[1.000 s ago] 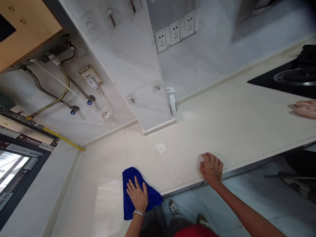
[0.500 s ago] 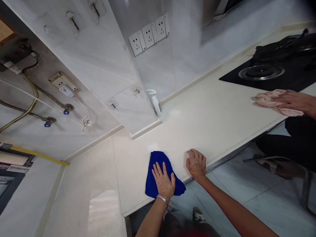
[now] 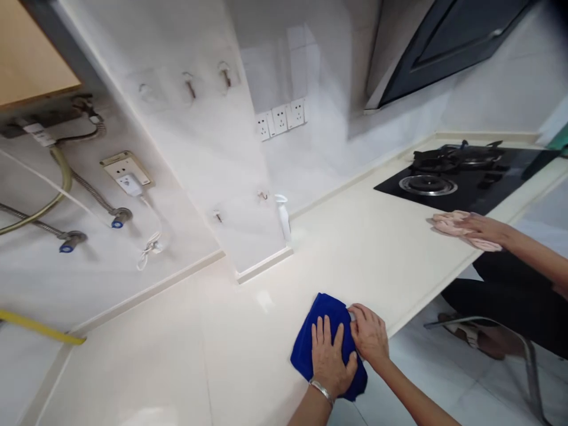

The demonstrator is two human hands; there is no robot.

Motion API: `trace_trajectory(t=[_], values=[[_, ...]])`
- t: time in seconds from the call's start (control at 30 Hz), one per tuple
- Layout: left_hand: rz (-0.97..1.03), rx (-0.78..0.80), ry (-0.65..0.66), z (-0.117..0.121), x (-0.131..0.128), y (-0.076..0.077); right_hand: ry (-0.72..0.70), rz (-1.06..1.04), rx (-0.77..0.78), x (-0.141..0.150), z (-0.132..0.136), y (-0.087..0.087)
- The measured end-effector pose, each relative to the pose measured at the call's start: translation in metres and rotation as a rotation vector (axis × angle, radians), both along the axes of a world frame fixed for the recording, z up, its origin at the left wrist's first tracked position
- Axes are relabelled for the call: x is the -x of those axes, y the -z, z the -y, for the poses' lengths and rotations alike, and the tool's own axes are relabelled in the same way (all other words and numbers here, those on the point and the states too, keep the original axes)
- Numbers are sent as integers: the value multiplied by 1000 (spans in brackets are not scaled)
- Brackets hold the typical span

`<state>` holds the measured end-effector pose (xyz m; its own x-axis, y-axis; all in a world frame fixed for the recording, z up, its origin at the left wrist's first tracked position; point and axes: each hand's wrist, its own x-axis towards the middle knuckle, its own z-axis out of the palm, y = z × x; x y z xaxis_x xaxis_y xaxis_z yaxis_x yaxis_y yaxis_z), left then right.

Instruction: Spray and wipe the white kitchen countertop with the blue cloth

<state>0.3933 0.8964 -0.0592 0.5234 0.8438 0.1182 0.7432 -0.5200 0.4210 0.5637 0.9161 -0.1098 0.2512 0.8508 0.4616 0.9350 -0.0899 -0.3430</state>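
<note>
A deep blue cloth (image 3: 306, 343) lies on the cream countertop (image 3: 248, 343), with one end hanging over the front edge. My left hand (image 3: 331, 358), with a silver bracelet at the wrist, presses flat on the cloth, fingers stretched out. Close against the cloth's right side is my right hand (image 3: 369, 336), its fingers curled down near the counter's edge. A small pale bit shows by its fingertips, too little to name. Farther right, another person's hand (image 3: 486, 228) rests on a crumpled pale pink cloth (image 3: 448, 223) beside the stove.
A black gas stove (image 3: 470, 177) is set into the counter at the back right. A white bottle-like object (image 3: 283, 218) stands against the wall pillar (image 3: 248, 231). Wall sockets (image 3: 279, 120), blue-capped valves (image 3: 118, 220) and a yellow hose (image 3: 39, 328) are around. A metal-legged stool (image 3: 530, 367) stands at right.
My left hand and the blue cloth have moved right, up against my right hand. The head view has tilted, showing more of the stove and a dark range hood.
</note>
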Motion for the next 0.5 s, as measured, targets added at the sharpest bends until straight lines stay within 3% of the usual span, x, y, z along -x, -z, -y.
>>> trace_trajectory(t=[0.1,0.17,0.5], values=[[75,36,15,-10,29,-4,-2,19,-16,-1,1,4],[103,34,-42,-16,59,-7,-2,32,-26,-2,1,7],[-103,-116,-386,-29,254,-15,3,108,14,-9,1,23]])
